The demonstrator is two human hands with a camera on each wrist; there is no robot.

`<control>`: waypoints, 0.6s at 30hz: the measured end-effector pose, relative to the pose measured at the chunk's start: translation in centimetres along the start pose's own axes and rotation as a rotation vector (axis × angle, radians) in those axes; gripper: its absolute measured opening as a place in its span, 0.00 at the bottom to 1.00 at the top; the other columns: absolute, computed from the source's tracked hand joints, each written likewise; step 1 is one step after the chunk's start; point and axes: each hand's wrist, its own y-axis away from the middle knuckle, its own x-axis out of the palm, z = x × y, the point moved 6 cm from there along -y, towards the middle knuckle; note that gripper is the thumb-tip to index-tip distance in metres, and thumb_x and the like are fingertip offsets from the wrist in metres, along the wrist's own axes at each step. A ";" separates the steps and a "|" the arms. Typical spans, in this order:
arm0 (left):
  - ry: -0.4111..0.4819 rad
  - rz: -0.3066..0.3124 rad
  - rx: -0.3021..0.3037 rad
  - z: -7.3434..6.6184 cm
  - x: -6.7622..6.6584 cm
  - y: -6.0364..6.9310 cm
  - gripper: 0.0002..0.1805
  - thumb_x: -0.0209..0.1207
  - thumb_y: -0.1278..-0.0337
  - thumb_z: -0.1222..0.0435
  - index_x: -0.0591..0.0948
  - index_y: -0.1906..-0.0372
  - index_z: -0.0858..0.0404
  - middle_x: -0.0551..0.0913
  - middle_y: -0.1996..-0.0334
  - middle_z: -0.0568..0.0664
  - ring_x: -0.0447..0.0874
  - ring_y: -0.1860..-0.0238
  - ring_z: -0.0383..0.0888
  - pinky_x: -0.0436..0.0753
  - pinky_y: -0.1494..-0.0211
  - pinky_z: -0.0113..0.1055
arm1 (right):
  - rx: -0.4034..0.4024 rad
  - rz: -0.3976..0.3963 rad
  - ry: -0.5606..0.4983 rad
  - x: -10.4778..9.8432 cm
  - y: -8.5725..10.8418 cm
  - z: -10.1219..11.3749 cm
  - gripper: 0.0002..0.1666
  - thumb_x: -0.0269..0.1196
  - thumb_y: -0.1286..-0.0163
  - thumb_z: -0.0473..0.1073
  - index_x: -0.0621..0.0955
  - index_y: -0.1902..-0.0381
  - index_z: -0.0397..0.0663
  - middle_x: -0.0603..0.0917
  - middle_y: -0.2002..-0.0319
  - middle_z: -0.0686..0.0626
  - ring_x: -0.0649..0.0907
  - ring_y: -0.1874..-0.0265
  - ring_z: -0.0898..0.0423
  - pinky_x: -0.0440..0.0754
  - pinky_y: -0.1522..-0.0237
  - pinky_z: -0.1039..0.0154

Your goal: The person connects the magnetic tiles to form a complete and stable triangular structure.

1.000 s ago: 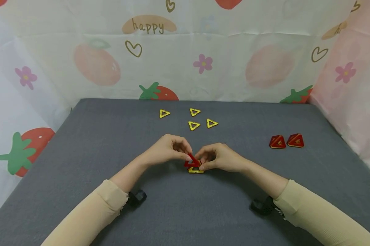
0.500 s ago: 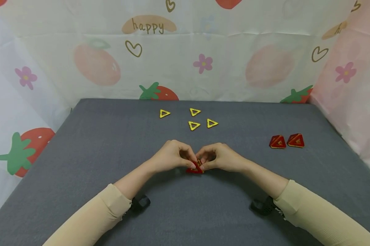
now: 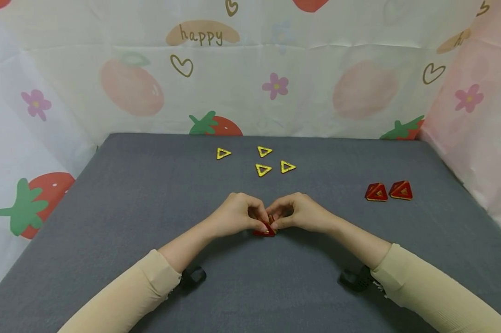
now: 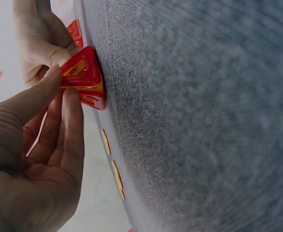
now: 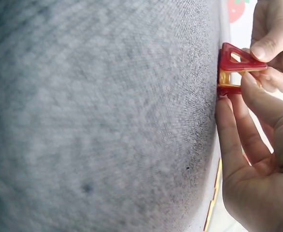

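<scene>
Midway along the dark grey tabletop, my left hand (image 3: 235, 217) pinches a red triangular tile (image 4: 94, 72) with a hollow middle. Facing it, my right hand (image 3: 302, 215) grips the adjoining tiles, yellow-orange inside and red outside. The red tile (image 5: 226, 63) leans against these tiles, and together they make a small pyramid shape standing on the cloth. Thumb and fingertips of both hands meet near its top. In the head view the fingers hide most of the pyramid. The left wrist view shows its red front face and a second side edge.
Several yellow triangular tiles (image 3: 263, 170) lie flat beyond the hands. To the right sit two red pyramids (image 3: 376, 192) side by side. A printed cloth (image 3: 275, 60) hangs behind the grey table (image 3: 150, 175).
My left hand has moved down and slightly right, bringing the red tile from a raised tilt against the front of the other tiles. My right hand stays nearly still.
</scene>
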 end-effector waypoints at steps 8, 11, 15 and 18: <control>-0.091 -0.046 0.018 -0.2 -0.2 -0.1 0.06 0.73 0.52 0.63 0.86 0.70 0.54 0.88 0.69 0.45 0.81 0.72 0.33 0.79 0.68 0.26 | 0.031 -0.010 -0.003 -0.1 0.0 0.0 0.17 0.73 0.42 0.43 0.88 0.52 0.55 0.91 0.64 0.52 0.86 0.64 0.59 0.83 0.62 0.67; -0.120 -0.062 0.032 -0.4 -0.1 -0.1 0.06 0.73 0.52 0.62 0.86 0.69 0.54 0.88 0.69 0.44 0.80 0.72 0.32 0.78 0.68 0.26 | 0.046 -0.017 0.004 -0.2 0.0 -0.1 0.17 0.73 0.42 0.44 0.88 0.53 0.56 0.91 0.65 0.52 0.86 0.64 0.61 0.83 0.63 0.68; -0.131 -0.074 0.040 -0.5 0.0 -0.1 0.07 0.73 0.51 0.62 0.84 0.69 0.54 0.88 0.70 0.45 0.82 0.71 0.32 0.78 0.69 0.26 | 0.048 -0.023 0.013 -0.2 0.1 0.0 0.17 0.74 0.43 0.45 0.88 0.54 0.55 0.91 0.66 0.53 0.86 0.65 0.62 0.82 0.63 0.68; -0.136 -0.077 0.027 -0.5 0.0 -0.1 0.07 0.72 0.50 0.62 0.83 0.68 0.55 0.88 0.70 0.45 0.82 0.71 0.33 0.79 0.70 0.26 | 0.039 -0.023 0.027 -0.1 0.1 0.2 0.20 0.76 0.46 0.47 0.88 0.54 0.56 0.90 0.67 0.53 0.86 0.66 0.61 0.82 0.64 0.68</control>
